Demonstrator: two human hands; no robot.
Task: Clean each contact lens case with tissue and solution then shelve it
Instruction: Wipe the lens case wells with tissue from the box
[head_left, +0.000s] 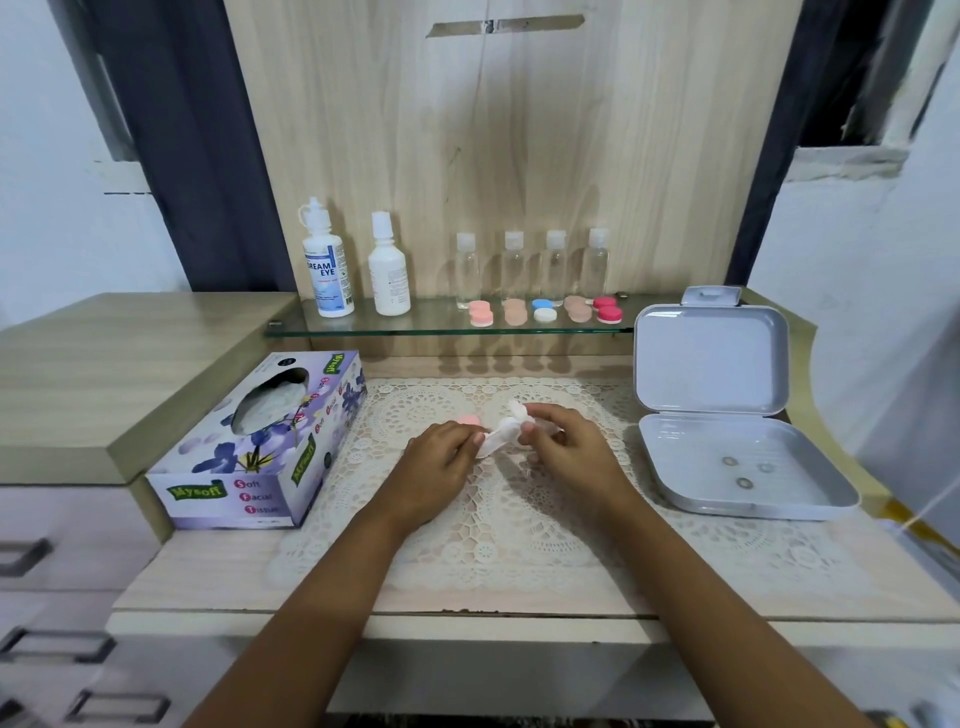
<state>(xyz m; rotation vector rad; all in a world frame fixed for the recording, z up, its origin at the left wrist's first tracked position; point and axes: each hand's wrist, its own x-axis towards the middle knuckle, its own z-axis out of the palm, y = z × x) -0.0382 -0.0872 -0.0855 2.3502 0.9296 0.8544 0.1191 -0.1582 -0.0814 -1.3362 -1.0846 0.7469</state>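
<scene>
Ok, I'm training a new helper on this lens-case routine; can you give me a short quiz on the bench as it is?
1. True or false: the grey plastic box at the right has its lid shut.
2. How many clear plastic bottles with white caps stand on the glass shelf? A two, B four, C six.
3. What do the fingers of the right hand pinch?
Key: 1 false; 2 B; 3 a crumpled white tissue.
</scene>
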